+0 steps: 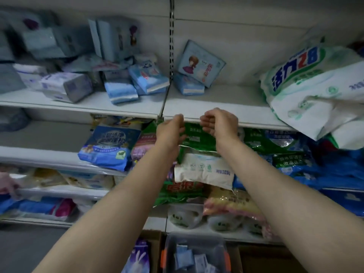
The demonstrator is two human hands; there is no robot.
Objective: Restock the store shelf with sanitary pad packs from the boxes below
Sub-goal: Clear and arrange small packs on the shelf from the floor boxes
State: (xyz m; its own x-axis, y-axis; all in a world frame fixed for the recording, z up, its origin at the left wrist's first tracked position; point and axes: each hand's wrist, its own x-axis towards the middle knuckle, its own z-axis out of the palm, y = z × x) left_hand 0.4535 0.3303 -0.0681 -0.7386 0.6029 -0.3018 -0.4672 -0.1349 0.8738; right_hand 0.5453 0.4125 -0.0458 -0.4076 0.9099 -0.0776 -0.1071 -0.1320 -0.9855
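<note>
Both arms reach forward toward the white shelf (216, 107). My left hand (172, 130) and my right hand (219, 123) hover side by side just below the shelf's front edge, fingers loosely curled, holding nothing. On the shelf behind them a pad pack with a cartoon girl (201, 63) leans on the back wall over a light blue pack (189, 85). Several blue and white pad packs (122, 85) lie jumbled on the left section. At the bottom a grey bin with orange handles (195, 253) holds small blue packs.
A large white and green detergent bag (315, 85) hangs over the shelf's right end. Lower shelves carry green, blue and white bags (204, 170). A cardboard box with a purple rabbit pack (137, 257) stands left of the bin. Another person's hand (7, 186) shows at the left edge.
</note>
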